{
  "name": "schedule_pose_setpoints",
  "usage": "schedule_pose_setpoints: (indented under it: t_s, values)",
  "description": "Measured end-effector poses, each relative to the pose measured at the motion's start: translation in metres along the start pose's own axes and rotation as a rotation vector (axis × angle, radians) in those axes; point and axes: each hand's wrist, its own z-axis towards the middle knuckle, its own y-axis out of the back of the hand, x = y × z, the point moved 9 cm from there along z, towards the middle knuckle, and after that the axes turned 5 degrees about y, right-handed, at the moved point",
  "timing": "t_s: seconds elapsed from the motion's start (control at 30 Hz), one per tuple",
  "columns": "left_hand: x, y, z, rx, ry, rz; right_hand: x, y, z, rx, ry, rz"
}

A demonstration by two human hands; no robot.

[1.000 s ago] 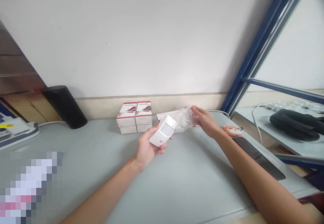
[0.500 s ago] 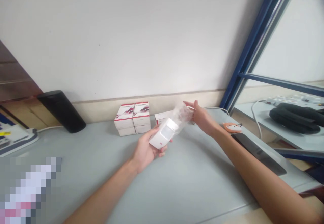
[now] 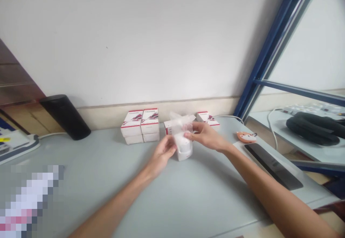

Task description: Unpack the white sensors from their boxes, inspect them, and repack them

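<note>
A small white plastic device (image 3: 184,149) hangs upright over the grey table (image 3: 188,202), inside a clear plastic bag (image 3: 180,124) whose mouth sticks up above it. My left hand (image 3: 162,154) pinches the bag's left side at the device. Opposite it, my right hand (image 3: 203,136) grips the bag's right side with closed fingers. Both hands meet in front of the boxes at the wall.
Stacked white-and-red boxes (image 3: 140,125) stand by the wall, another box (image 3: 207,117) further right. A black cylinder (image 3: 66,116) leans at the back left. A dark flat tablet (image 3: 272,165) and an orange fox-shaped item (image 3: 246,136) lie to the right. A blue frame (image 3: 272,47) borders the table.
My left hand turned the device upright and brought it toward the middle. My right hand came back from the far right with the bag, which now wraps the device.
</note>
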Motion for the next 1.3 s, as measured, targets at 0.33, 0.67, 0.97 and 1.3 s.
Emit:
schedule_pose_setpoints:
  t_s: [0.33,0.67,0.97,1.3]
  values:
    - [-0.017,0.008,-0.012,-0.121,-0.244,0.331,0.014,-0.012,-0.001,0.120,0.097,-0.049]
    - [0.002,-0.002,-0.004,0.024,-0.143,0.671,-0.004,-0.013,-0.013,0.394,-0.072,-0.223]
    - [-0.010,-0.009,-0.009,0.045,-0.228,0.679,-0.027,-0.037,-0.017,0.446,-0.129,-0.283]
    - [0.008,-0.003,-0.004,0.014,-0.054,0.748,-0.016,-0.052,-0.019,0.475,-0.049,-0.332]
